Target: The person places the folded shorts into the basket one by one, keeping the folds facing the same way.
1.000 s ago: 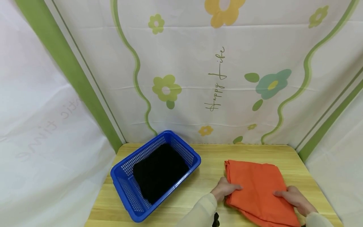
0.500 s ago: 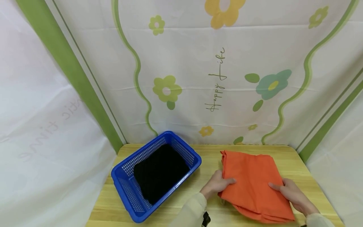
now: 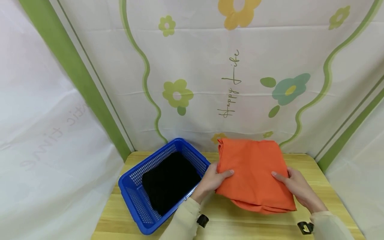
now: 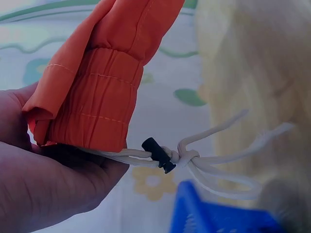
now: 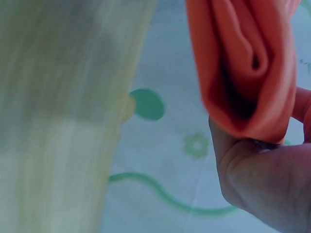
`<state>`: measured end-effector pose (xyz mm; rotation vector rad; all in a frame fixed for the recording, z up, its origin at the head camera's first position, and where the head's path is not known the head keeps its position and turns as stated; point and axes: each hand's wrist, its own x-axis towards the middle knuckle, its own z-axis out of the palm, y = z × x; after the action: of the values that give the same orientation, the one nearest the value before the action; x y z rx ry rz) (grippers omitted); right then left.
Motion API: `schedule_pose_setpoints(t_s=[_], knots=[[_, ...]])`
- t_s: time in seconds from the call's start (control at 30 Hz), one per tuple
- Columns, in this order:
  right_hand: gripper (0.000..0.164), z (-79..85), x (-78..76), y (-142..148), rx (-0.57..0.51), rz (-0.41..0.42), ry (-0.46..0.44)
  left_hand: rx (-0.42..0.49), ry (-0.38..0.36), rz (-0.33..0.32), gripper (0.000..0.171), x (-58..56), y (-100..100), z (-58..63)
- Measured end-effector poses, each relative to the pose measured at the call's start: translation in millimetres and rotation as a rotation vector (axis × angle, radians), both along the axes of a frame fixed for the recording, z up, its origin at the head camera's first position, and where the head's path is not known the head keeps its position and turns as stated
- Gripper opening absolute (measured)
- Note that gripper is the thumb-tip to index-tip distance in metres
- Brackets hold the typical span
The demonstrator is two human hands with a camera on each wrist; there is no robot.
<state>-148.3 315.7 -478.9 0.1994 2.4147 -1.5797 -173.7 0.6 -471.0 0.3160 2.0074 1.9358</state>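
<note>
A folded orange garment (image 3: 252, 173) is held up above the table between both hands in the head view. My left hand (image 3: 212, 178) grips its left edge, thumb on top. At the right edge my right hand (image 3: 295, 185) pinches it the same way. The left wrist view shows a gathered, stitched elastic band (image 4: 99, 97) on the garment. From it hangs a white drawstring (image 4: 209, 165) with a black cord lock (image 4: 156, 153). Rounded layered folds (image 5: 248, 73) appear in the right wrist view. The fingers beneath the garment are mostly hidden in the head view.
A blue plastic basket (image 3: 132, 208) stands on the left of the wooden table (image 3: 234, 223), just left of my left hand. Folded black cloth (image 3: 171, 183) lies inside it. Behind the table hangs a white flower-printed curtain (image 3: 198, 66).
Both hands have lifted the orange garment off the table and carried it up and to the left, closer to the basket. The basket and black cloth have not moved.
</note>
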Motion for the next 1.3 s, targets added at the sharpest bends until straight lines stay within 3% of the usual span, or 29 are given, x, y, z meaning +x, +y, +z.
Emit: schedule_pose_setpoints(t_s=[0.3, 0.57, 0.9, 1.3], knots=[[0.058, 25.0, -24.4, -44, -0.027, 0.046, 0.169, -0.013, 0.097, 0.08, 0.043, 6.5, -43, 22.2], [0.05, 41.2, -52.9, -94, -0.13, 0.124, 0.188, -0.009, 0.095, 0.189, 0.054, 11.0, -86, 30.5], [0.042, 45.0, -80.1, -162, -0.144, 0.166, 0.222, -0.012, 0.045, 0.404, 0.048, 15.4, -130, 33.1], [0.04, 40.7, -98.4, -228, -0.121, 0.19, 0.224, 0.024, -0.018, 0.569, 0.05, 28.2, -160, 23.5]])
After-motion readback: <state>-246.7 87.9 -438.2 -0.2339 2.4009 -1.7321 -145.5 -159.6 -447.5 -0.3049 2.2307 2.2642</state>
